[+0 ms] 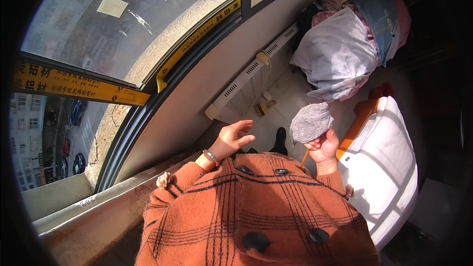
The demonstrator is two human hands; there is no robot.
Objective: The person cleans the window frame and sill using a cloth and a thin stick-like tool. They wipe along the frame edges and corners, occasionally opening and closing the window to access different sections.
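Observation:
In my right hand (322, 147) is a bunched grey terry cloth (311, 122), held up in front of my orange plaid coat. My left hand (235, 137), with a silver-coloured bracelet at the wrist, holds nothing; its fingers are bent and apart. The low wall under the window lies beyond it. On the left, the sliding window's frame (147, 107) carries yellow printed tape (74, 85), and a small pale paper note (112, 6) is stuck to the upper glass.
A white panel heater (244, 77) stands along the wall. Cloth-covered things, with a pale cloth (336, 48) on top, sit at the upper right. White fabric (384, 170) covers a piece of furniture with an orange edge close to my right. My dark shoe (281, 138) is on the tiled floor.

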